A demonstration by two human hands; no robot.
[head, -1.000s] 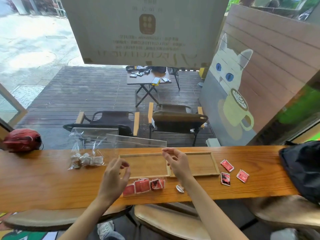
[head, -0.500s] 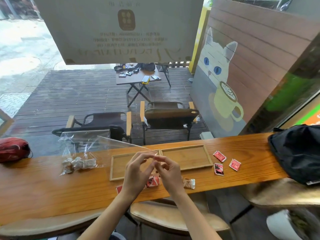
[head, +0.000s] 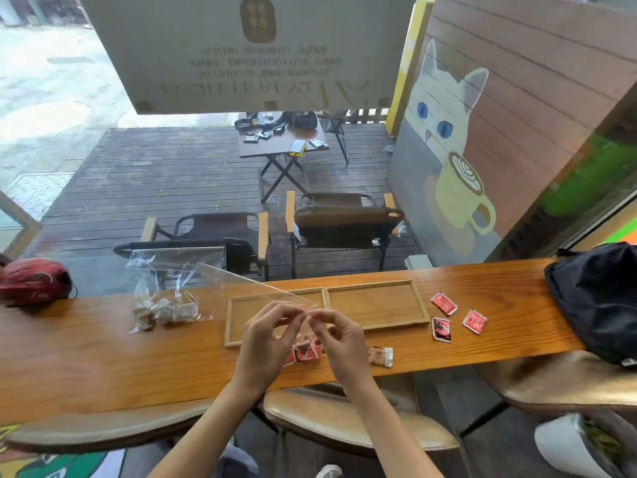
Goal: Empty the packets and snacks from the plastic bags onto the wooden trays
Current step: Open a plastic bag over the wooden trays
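The clear plastic bag [head: 262,288] is pinched at one edge between the fingertips of the left hand [head: 267,334] and the right hand [head: 339,339], which meet just above the near rim of the left wooden tray [head: 275,317]. Thumbs and forefingers are closed on the film, the other fingers loosely curled, probably to pull its mouth open. Just nearer than that tray, a red packet [head: 305,351] and a brown snack [head: 381,355] lie on the wooden counter [head: 103,367]. To the tray's left stands a second bag of wrapped snacks [head: 165,310]; to its right sits the second tray [head: 377,303], then three red packets [head: 456,317]. Both trays hold nothing yet.
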